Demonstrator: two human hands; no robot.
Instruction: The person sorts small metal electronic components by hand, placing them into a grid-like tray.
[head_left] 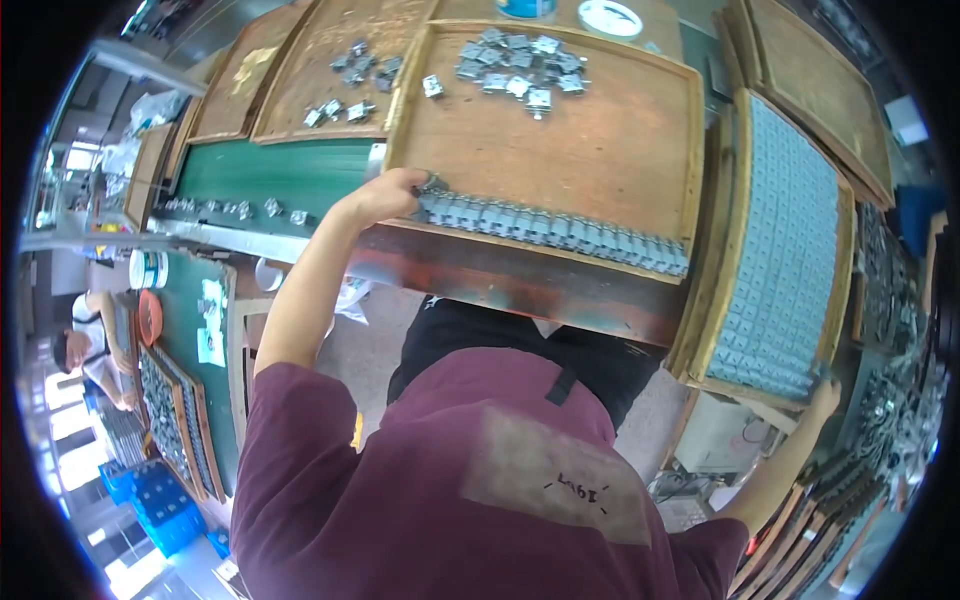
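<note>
My left hand point(393, 196) is closed at the left end of a row of small metal parts point(550, 229), its fingertips pinching a small metal part point(433, 184) there. The row lies along the near edge of a shallow wooden tray point(697, 125). A loose pile of similar parts point(520, 62) sits at the far side of that tray. Off to the right, my right hand point(824, 398) is closed at the near right corner of a second wooden tray point(712, 310), which is packed with rows of pale blue-grey parts point(780, 240). What its fingers hold is too small to make out.
A green conveyor belt point(280, 170) at left carries several small parts. Another wooden tray point(300, 75) with scattered parts stands behind it. Stacked wooden trays point(815, 540) and heaped metal pieces point(895, 410) are at right. A co-worker point(95, 345) sits at far left.
</note>
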